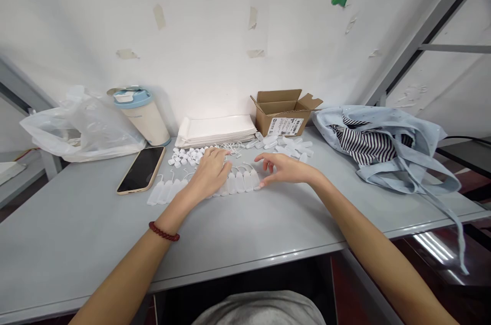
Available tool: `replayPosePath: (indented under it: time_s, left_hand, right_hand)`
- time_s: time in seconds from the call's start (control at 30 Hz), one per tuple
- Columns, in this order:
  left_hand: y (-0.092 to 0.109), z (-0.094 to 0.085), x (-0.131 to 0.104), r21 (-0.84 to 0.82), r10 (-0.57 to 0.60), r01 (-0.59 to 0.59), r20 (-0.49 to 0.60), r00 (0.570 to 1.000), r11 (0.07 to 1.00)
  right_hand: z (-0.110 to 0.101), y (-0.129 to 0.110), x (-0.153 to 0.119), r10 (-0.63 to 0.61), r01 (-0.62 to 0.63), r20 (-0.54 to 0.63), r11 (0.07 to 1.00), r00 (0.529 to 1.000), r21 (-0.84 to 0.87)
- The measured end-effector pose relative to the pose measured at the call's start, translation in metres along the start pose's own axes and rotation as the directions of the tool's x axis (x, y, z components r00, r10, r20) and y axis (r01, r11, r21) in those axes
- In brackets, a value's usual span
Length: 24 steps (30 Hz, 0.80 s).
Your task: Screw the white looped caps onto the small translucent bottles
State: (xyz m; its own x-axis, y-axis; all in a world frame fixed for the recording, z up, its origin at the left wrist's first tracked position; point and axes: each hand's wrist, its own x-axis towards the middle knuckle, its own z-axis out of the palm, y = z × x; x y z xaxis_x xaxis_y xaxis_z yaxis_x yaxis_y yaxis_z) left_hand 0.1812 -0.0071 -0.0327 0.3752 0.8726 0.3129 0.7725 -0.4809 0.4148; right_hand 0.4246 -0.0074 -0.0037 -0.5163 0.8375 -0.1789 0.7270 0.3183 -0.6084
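Transl. plastic tubes point(240, 182), 1 row, tabletop point(238, 238). L hand point(211, 170) over row, can't tell if gripping. R hand point(282, 167) nr row's R end, fingers parted, released.

The left hand point(211, 171) partly hides the vials point(240, 182).

Left hand point(211, 170) over row of translucent tubes point(240, 182); right hand point(282, 167) at row's end. White caps point(187, 155) beside left hand; open carton point(264, 123) beyond right hand.
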Motion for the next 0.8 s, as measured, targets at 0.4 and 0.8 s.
replayPosePath:
  time_s: [0.4, 0.8]
  left_hand:
    - [-0.012, 0.011, 0.014, -0.058, 0.064, -0.057, 0.127, 0.99, 0.997]
    - [0.006, 0.014, 0.016, -0.086, 0.004, 0.016, 0.222, 0.975, 0.996]
  right_hand:
    - [-0.017, 0.03, 0.002, 0.227, -0.368, -0.369, 0.852, 0.901, -0.372]
    - [-0.02, 0.028, 0.001, 0.183, -0.299, -0.322, 0.883, 0.929, -0.361]
